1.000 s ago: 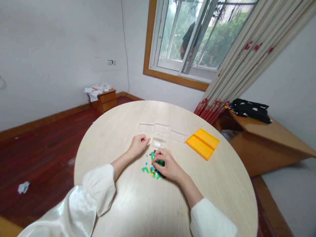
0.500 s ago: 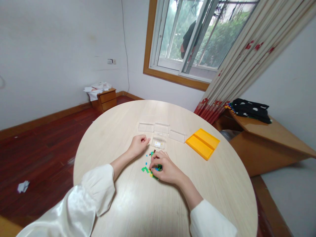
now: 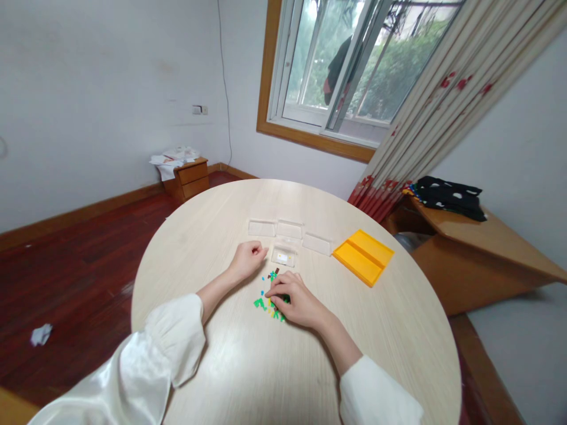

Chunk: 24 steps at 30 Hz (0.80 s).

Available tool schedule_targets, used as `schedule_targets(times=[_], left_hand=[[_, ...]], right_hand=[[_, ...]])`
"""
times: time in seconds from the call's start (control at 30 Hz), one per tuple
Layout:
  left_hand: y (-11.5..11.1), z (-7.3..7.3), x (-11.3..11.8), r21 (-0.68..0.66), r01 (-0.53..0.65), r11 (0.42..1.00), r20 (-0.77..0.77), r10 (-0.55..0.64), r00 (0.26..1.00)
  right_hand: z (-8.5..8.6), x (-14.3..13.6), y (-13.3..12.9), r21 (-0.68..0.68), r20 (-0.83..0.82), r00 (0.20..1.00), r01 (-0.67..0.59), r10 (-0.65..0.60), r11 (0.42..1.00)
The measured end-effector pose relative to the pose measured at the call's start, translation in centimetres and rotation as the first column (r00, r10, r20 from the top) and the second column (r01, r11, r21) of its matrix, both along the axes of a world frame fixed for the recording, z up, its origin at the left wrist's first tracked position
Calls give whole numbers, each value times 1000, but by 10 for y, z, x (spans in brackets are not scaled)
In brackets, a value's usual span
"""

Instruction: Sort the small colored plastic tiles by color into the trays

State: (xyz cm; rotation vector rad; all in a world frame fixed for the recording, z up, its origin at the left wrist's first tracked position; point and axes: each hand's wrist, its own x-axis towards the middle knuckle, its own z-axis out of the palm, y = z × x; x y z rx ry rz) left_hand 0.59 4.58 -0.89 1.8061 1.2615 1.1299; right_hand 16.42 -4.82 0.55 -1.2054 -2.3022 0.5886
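Many small coloured pieces (image 3: 259, 303), too crowded and covered to count, lie in a loose pile (image 3: 276, 315) partly under my right hand (image 3: 301, 298); its thumb and forefinger tips come close together over the pile's left side, and I cannot tell whether a piece is pinched between them. Green, yellow, brown and blue show, with two blue pieces (image 3: 262, 293) apart along the pile's left edge. My left hand (image 3: 248, 260) is curled into a loose fist at the table (image 3: 248, 366), beyond the pile and left of it. Just beyond the pile sits one clear tray (image 3: 275, 259) containing a white rectangle (image 3: 283, 258). Three more clear trays (image 3: 290, 229) form a bent row farther beyond the pile, and one orange tray (image 3: 358, 262) lies well to its right.
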Motion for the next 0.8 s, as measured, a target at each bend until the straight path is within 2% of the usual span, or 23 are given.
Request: schedule_targets(times=[0.33,0.57,0.8], left_hand=[[0,1,-1,4,6,1000,-17,-6,1000],[-1,4,-1,5,10,1000,-28,-10,1000],[-2,5,-1,-8,15,1000,-25,-15,1000]], right_hand=[[6,-2,-2,-54,53,999,-4,7,999],[13,-6,-7,-45,72,997,-1,5,999],[11,-11,-7,-52,48,999,7,-4,999]])
